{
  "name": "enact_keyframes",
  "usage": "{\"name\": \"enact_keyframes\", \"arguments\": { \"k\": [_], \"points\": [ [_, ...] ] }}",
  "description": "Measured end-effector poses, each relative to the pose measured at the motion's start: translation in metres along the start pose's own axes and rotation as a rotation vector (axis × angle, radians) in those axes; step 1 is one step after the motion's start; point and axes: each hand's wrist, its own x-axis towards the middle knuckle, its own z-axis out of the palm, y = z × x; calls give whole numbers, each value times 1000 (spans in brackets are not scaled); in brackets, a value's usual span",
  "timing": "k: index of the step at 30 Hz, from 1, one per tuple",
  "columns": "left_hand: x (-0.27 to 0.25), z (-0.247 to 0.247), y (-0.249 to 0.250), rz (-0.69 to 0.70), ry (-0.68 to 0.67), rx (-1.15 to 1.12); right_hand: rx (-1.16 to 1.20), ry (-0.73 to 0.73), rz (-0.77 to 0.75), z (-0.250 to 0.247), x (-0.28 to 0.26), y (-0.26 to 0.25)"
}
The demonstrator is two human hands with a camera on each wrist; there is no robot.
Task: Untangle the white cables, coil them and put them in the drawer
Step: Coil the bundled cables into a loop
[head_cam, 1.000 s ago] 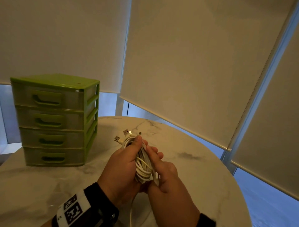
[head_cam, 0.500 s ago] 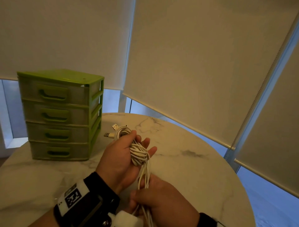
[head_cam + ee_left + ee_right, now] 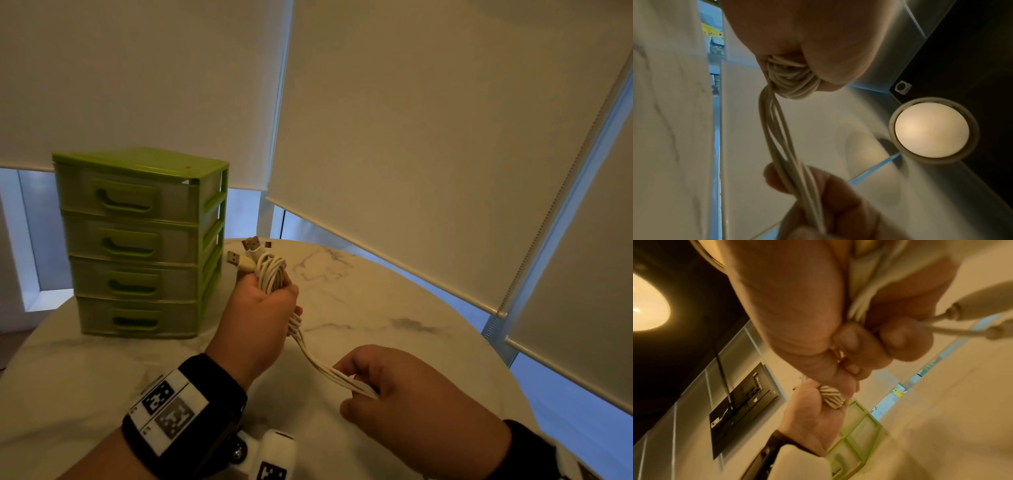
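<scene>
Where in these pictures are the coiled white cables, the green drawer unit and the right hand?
coiled white cables [image 3: 271,270]: head view, on the loops above the left fist.
green drawer unit [image 3: 137,164]: head view, on its top panel.
right hand [image 3: 407,394]: head view, on its back.

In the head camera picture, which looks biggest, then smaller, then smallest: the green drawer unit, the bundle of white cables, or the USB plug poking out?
1. green drawer unit
2. bundle of white cables
3. USB plug
</scene>
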Motion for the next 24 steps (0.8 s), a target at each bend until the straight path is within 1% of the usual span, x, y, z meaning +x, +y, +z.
{"name": "enact_keyframes", "arguments": {
  "k": [1,3,5,7,8,9,11,13,15,16,18,21,23,24],
  "points": [
    [-1,0,0,11,-7,37,-25,-5,-4,0,0,-2],
    [-4,2,2,32,-2,86,-2,-20,20,0,1,-2],
    [-5,1,4,38,46,63,55,-51,70,-1,3,1],
    [-3,-1,6,15,111,-3,84,-97,105,0,4,6],
    [-3,-2,8,8,120,-20,119,-114,115,2,4,8],
    [-2,-3,7,13,114,-8,164,-124,121,3,3,9],
    [0,-3,2,69,89,69,212,-113,133,4,0,6],
    [1,-3,-6,162,20,170,135,-71,117,4,-6,-1],
    [0,-4,-11,305,-112,295,32,-51,49,-3,-10,-13],
    [-3,-2,-11,384,-178,345,24,-49,17,-7,-10,-18],
    [-7,1,-13,500,-310,385,120,-32,13,-18,-7,-24],
    [-13,5,-8,589,-508,389,328,-16,108,-31,-6,-28],
    [-16,6,-1,634,-585,428,419,-30,153,-36,-6,-28],
    [-18,6,3,627,-617,442,460,-31,157,-37,-7,-27]
  ]
}}
